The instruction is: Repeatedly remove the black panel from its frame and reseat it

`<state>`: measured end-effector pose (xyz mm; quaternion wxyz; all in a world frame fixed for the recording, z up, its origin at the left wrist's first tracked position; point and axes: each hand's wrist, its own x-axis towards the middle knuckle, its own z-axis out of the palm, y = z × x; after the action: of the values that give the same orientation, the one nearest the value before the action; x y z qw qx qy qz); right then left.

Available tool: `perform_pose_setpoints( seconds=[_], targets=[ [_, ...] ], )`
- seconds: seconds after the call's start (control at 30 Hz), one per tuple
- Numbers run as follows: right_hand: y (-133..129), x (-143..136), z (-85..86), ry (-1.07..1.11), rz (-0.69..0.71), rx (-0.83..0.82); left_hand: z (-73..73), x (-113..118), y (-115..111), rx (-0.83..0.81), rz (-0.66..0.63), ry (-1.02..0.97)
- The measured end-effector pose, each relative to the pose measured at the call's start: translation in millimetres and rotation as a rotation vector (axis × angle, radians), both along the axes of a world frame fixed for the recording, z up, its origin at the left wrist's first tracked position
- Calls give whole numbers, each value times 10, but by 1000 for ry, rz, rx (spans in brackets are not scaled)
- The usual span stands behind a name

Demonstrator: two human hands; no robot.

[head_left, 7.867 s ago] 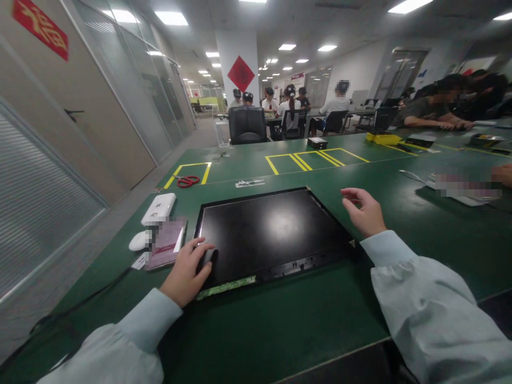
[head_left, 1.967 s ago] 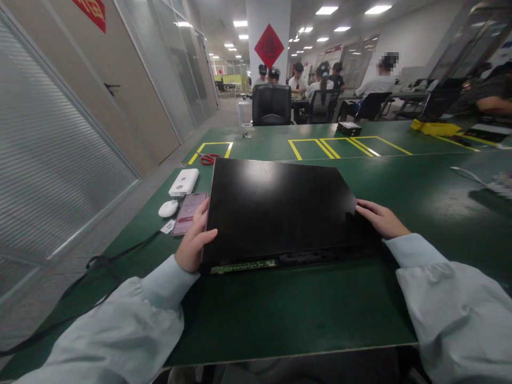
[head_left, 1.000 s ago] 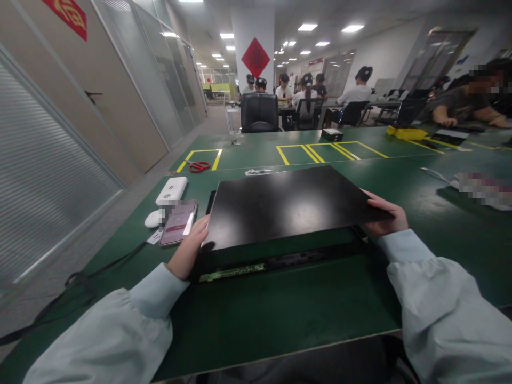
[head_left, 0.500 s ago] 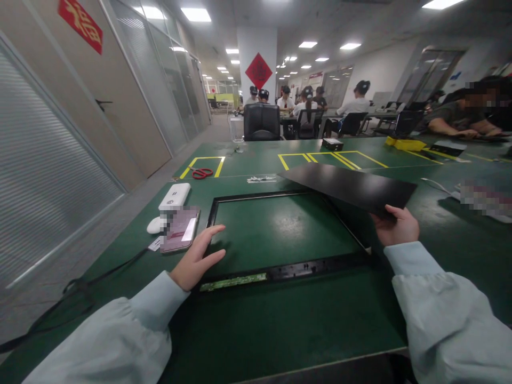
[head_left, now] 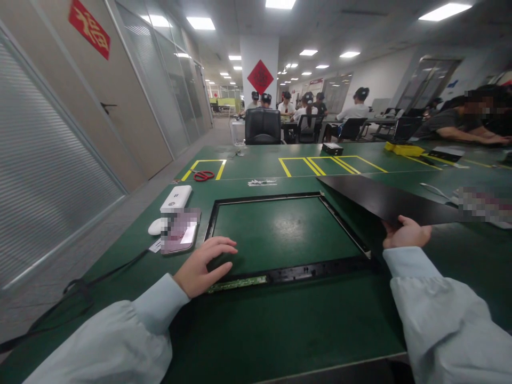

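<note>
Head view: right hand [head_left: 407,233] grips black panel [head_left: 376,197], 3 o'clock of frame [head_left: 312,272]; left hand [head_left: 206,265] spread at 8, contact unclear. I'd support panel beneath, avoid flexing.

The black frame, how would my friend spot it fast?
Start at the big green table. On its near half, right of the phone, the black frame lies flat. Unlike the solid black panel at its right, it's hollow, with table showing through and a green strip on its near side.
</note>
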<state>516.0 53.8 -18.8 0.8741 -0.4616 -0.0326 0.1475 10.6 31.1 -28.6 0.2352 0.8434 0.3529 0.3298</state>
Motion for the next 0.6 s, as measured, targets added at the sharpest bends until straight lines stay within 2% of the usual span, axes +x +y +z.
perform_pose_setpoints(
  seconds=[0.2,0.6],
  targets=[
    [31,38,-47,147,65,-128,-7,-14,19,9,1,40],
    [39,93,-105,193,89,-141,-14,-15,27,10,-25,65]
  ],
)
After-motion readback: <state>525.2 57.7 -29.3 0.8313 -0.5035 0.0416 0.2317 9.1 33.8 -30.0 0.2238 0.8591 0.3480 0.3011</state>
